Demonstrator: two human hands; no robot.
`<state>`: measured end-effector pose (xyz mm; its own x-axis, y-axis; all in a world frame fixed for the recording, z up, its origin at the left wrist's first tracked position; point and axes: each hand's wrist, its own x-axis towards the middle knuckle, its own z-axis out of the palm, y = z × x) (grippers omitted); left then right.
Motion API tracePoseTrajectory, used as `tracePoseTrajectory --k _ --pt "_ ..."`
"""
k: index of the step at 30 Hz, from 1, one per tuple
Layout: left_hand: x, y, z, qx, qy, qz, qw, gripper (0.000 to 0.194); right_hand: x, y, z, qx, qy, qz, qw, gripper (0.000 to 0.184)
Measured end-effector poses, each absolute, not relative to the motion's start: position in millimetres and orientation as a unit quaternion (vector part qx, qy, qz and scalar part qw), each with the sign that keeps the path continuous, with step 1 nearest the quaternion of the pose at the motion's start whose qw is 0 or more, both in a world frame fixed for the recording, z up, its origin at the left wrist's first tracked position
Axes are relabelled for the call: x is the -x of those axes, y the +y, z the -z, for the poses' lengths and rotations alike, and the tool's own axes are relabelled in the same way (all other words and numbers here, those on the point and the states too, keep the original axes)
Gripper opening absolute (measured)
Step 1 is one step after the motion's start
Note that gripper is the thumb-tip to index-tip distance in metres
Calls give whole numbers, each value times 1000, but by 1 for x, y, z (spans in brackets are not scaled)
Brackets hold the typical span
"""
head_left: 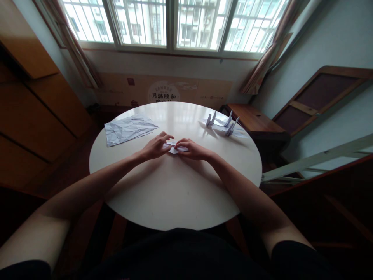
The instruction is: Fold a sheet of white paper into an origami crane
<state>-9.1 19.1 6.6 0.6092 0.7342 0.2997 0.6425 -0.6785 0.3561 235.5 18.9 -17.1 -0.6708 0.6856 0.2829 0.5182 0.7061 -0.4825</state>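
A small piece of folded white paper (174, 150) lies on the round white table (175, 194), between my two hands. At its left end, my left hand (157, 146) has curled fingers and the thumb on the paper's edge. My right hand (190, 149) grips the right side, its fingertips pressed together over the folds. Part of the paper is hidden under the fingers. Several folded paper cranes (210, 119) stand at the table's far right. Creased white paper sheets (129, 128) lie at the far left.
Beyond the table is a barred window (171, 23) with curtains at its sides. A wooden side table (253, 118) stands behind the right edge, near a leaning wooden frame (323, 93). Wooden cabinets (32, 101) line the left wall.
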Motion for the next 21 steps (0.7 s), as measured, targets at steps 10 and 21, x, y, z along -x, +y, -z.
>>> tracePoseTrajectory --k 10,21 --pt "11 37 -8 -914 322 -220 117 38 -237 20 17 328 -898 -184 230 28" --pt "31 29 -12 -946 221 -173 160 42 -236 17 12 336 -898 -185 216 32"
